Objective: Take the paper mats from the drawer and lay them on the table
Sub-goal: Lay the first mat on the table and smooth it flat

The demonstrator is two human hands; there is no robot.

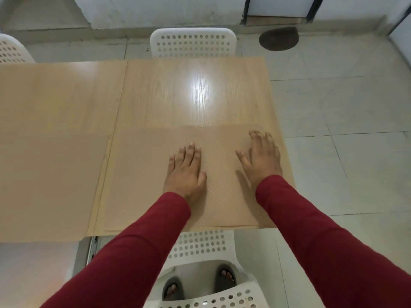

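Note:
A brown paper mat (pixel 142 185) lies flat on the near right part of the light wooden table (pixel 160 92). My left hand (pixel 184 172) and my right hand (pixel 260 158) both rest palm down on this mat, fingers spread, holding nothing. The right hand is near the mat's right edge, the left hand near its middle. A second brown paper mat (pixel 49 185) lies beside it on the near left of the table, its front edge reaching past the table edge. Red sleeves cover both forearms.
White perforated chairs stand at the far side (pixel 192 43), at the far left (pixel 11 50) and right below me (pixel 200 245). A metal rail (pixel 92 247) shows under the table's front edge. A dark round floor mat (pixel 279 38) lies on the tiles at the back right.

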